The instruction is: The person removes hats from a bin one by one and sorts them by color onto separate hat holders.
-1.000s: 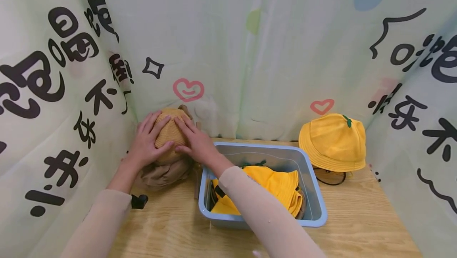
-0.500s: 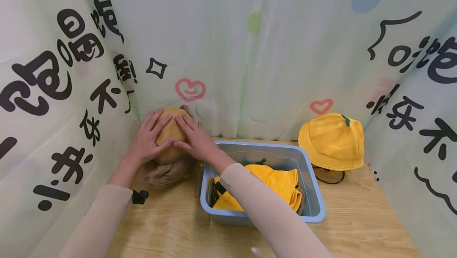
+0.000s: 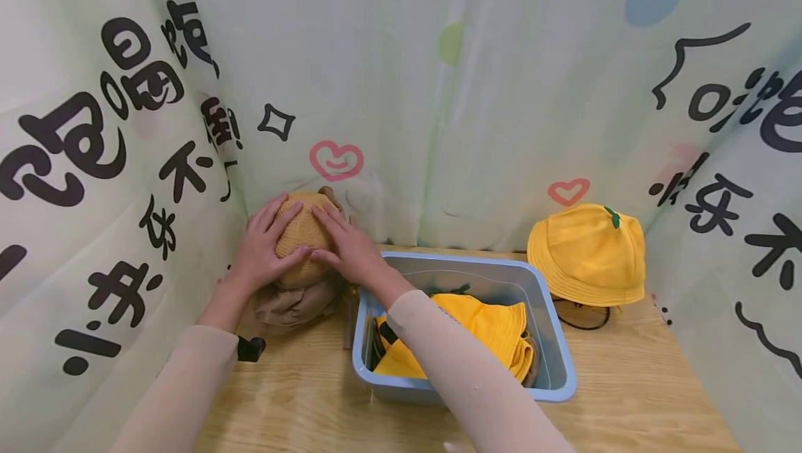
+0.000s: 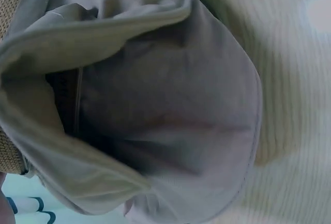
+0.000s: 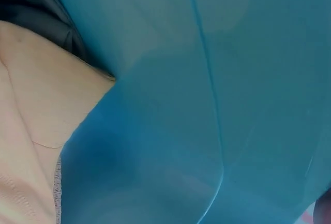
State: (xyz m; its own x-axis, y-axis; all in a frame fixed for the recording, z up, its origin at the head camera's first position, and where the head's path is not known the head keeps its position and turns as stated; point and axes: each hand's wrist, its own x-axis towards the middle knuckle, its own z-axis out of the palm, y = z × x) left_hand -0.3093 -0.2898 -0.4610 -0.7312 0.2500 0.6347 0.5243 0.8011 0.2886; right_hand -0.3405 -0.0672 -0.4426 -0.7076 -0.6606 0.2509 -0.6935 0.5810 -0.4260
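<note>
A hat with a tan woven crown (image 3: 305, 230) and a brown cloth lower part (image 3: 297, 307) stands at the back left of the table. My left hand (image 3: 263, 241) rests on the left side of the crown, fingers spread, thumb across its front. From the right, my right hand (image 3: 352, 248) touches the crown, its fingers lying fairly straight and its thumb near the left one. In the left wrist view the brown cloth (image 4: 170, 94) hangs in folds with a dark gap. What the hat stands on is hidden.
A blue bin (image 3: 554, 342) under my right forearm holds yellow cloth hats (image 3: 479, 321). On the right stands a yellow bucket hat (image 3: 585, 255) with a green leaf, a black cord (image 3: 589, 324) below it. Printed curtains (image 3: 501, 126) enclose the wooden table (image 3: 651, 383).
Both hands stay on the tan crown, with scarcely any shift of the fingers. The head view moves slightly; the hat, bin and yellow hats keep their places.
</note>
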